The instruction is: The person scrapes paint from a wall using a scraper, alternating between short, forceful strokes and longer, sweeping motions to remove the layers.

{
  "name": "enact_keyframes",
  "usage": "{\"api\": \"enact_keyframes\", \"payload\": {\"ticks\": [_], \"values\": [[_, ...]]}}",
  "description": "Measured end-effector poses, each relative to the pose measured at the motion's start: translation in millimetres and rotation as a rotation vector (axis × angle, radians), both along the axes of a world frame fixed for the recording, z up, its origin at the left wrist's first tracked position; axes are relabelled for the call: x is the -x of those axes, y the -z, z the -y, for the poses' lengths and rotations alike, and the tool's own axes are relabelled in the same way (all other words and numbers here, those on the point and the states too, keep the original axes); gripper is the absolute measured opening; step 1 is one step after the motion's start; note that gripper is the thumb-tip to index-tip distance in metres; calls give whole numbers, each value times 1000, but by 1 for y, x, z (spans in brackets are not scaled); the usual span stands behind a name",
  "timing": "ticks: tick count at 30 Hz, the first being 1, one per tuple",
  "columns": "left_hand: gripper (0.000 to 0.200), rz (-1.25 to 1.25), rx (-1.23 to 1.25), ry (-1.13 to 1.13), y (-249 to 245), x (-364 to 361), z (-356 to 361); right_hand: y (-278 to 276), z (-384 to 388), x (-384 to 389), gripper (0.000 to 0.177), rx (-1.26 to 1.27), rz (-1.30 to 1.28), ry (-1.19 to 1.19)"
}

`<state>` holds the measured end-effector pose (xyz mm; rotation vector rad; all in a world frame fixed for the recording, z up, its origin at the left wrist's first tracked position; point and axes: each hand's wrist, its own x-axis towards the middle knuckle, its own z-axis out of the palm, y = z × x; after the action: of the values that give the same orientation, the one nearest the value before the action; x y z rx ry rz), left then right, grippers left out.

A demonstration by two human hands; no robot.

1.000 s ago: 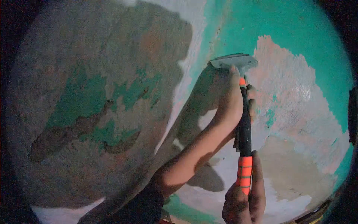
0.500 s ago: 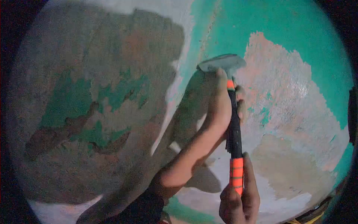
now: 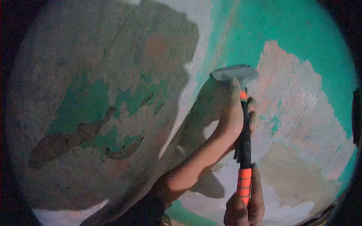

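Note:
A long-handled scraper (image 3: pixel 245 147) with a wide grey blade (image 3: pixel 235 73) stands almost upright in front of the wall. Its black shaft has orange bands near the blade and at the lower end. My left hand (image 3: pixel 238 109) is wrapped round the upper shaft, thumb stretched up against the blade's base. Lower down, my right hand (image 3: pixel 246 211) grips the orange end, one finger lying along the shaft. The blade's edge appears to rest on the wall, where green paint meets a pale scraped strip.
Green paint (image 3: pixel 301 26) covers the wall's upper right. Beside the scraper lies a pale, pinkish scraped patch (image 3: pixel 292 86), with a brownish bare area (image 3: pixel 292 171) below. Shadow falls over the left side, where green remnants (image 3: pixel 85 103) cling. The view's rim is dark.
The whole view has shifted, so wall, hands and scraper all appear lower and further right. Against the wall, the blade sits at nearly the same spot. Both grips are unchanged.

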<state>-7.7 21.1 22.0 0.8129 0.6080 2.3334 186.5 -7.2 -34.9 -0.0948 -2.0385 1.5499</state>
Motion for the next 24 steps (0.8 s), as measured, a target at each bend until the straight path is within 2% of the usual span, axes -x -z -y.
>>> {"api": "enact_keyframes", "payload": {"ticks": [1, 4, 8, 9, 12, 13, 16, 17, 20, 21, 24], "values": [[55, -15, -29, 25, 6, 0, -2, 4, 0, 3, 65, 13, -62, -33], [57, -100, -124, 82, 23, 7, -11, 14, 8, -9, 65, 35, 62, 34], [59, -21, -31, 88, 5, 6, -4, 11, -4, -2, 59, 80, 22, -71], [63, -64, -26, 86, 8, 9, -8, 5, 6, 2, 67, 49, -3, 20], [64, -19, 19, 115, 8, 5, -5, 25, 5, -3, 61, 78, 86, 75], [64, 20, 27, 92, 9, -1, -5, 20, 1, -4, 63, 162, 46, -70], [61, -69, -21, 96, 0, 6, -4, 11, 1, 4, 63, 21, -56, -34], [61, 32, -17, 155, 0, 4, -3, 15, 2, -2, 62, 61, 8, -54], [60, -57, -42, 213, 16, 8, -9, 13, 5, -7, 63, 89, 69, -36], [59, -2, -84, 126, 6, 5, -9, 12, 5, -6, 65, 117, 46, -54], [57, 7, -73, 63, -1, 4, -6, 6, 4, 0, 74, 200, -13, -99]]}}
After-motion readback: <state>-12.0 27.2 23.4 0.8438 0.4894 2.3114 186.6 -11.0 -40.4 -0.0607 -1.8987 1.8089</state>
